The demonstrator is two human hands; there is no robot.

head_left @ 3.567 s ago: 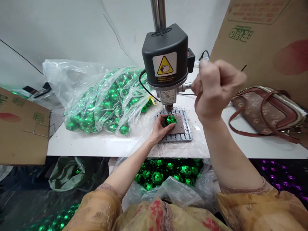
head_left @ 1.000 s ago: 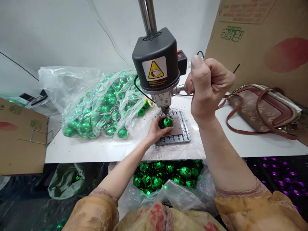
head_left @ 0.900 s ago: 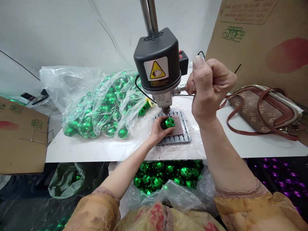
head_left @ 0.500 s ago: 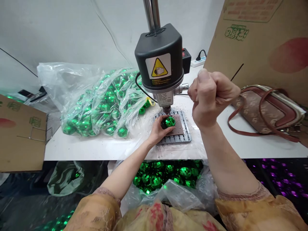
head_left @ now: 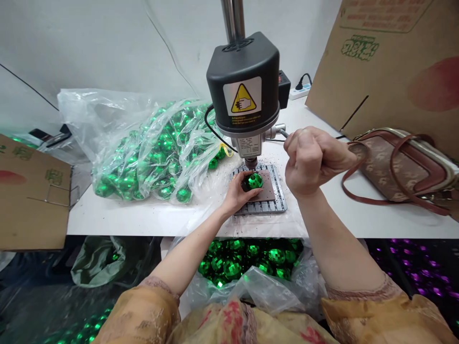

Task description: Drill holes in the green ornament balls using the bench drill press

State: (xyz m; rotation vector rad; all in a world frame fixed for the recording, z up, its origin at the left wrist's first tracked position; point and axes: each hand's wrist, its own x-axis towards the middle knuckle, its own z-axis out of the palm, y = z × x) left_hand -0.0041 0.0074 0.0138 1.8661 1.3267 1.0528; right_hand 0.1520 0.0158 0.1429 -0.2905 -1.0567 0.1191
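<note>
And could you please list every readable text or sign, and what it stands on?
"Attention:", below a yellow hand-warning triangle: black motor housing; finer lines unreadable.
Silver rectangular nameplate: too small.
Left brown cardboard box: green print, blurred.
Right brown cardboard box: green and red print, blurred.

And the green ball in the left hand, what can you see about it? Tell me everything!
The green ball is round and shiny, like mirrored plastic, with bright and dark patches; some may be holes. The left hand grips it from the left. It seems to rest on the brown pad, beneath the dark drill chuck. Its underside is hidden.
</note>
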